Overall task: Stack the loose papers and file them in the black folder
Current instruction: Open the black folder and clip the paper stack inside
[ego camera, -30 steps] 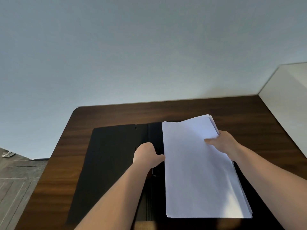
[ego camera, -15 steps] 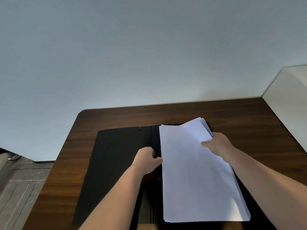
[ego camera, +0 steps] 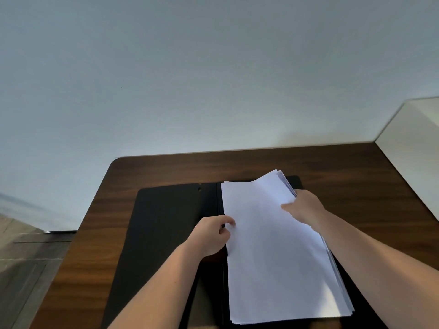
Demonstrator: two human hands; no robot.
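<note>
A black folder (ego camera: 164, 229) lies open and flat on the dark wooden table (ego camera: 344, 176). A stack of white papers (ego camera: 273, 257) rests on the folder's right half, its far right corner lifted and fanned. My right hand (ego camera: 303, 206) grips that stack at its right edge, thumb on top. At the stack's left edge, by the folder's spine, my left hand (ego camera: 211, 233) is curled, thumb pressing onto the top sheet. What lies under its fingers is hidden.
A pale wall rises behind the table. A white panel (ego camera: 413, 148) stands at the table's right side. Grey floor (ego camera: 21, 269) shows past the table's left edge.
The paper stack has slid slightly left toward the spine. My left thumb now overlaps the stack's left edge. The right hand keeps its hold.
</note>
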